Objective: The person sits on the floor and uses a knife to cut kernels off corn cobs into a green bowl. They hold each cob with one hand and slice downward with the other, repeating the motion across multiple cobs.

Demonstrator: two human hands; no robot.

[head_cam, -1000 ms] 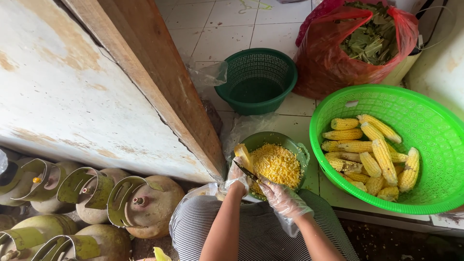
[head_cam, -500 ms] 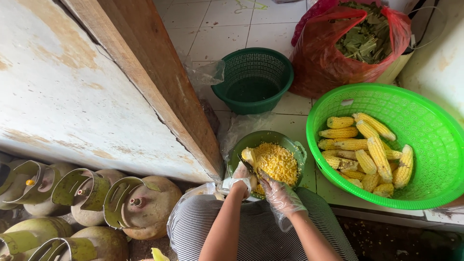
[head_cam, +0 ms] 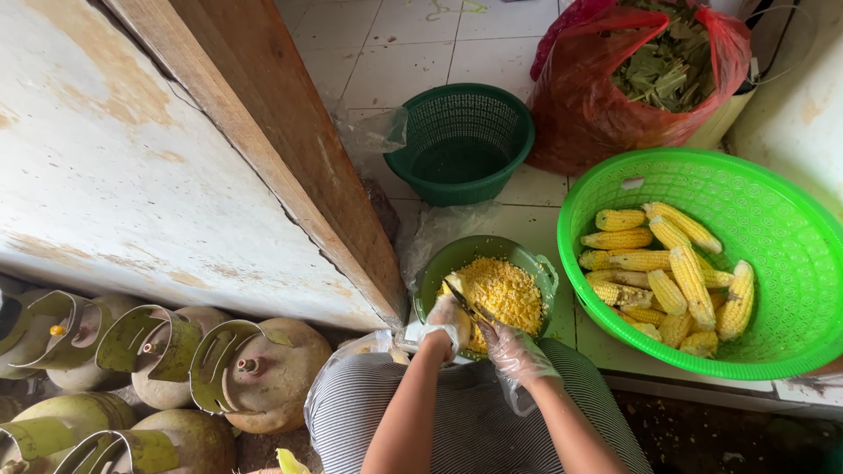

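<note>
Hands in thin clear plastic gloves meet over a small green bowl (head_cam: 527,254) heaped with yellow corn kernels (head_cam: 502,291); the left hand (head_cam: 446,323) has its fingers wrapped round a corn cob (head_cam: 458,290) at the bowl's 8 o'clock edge, the cob mostly hidden by the glove; the right hand (head_cam: 514,347) is closed on a knife (head_cam: 465,303) whose handle is hidden, only the dark blade showing against the cob. At 3 o'clock from the bowl, a bright green basket (head_cam: 773,228) holds whole cobs; at 12 o'clock sits a dark green basket (head_cam: 461,145); at 1 o'clock a red bag (head_cam: 588,114) of husks, cut off at the top edge; gas cylinders (head_cam: 263,373) stand at 9 o'clock, partly out of frame.
</note>
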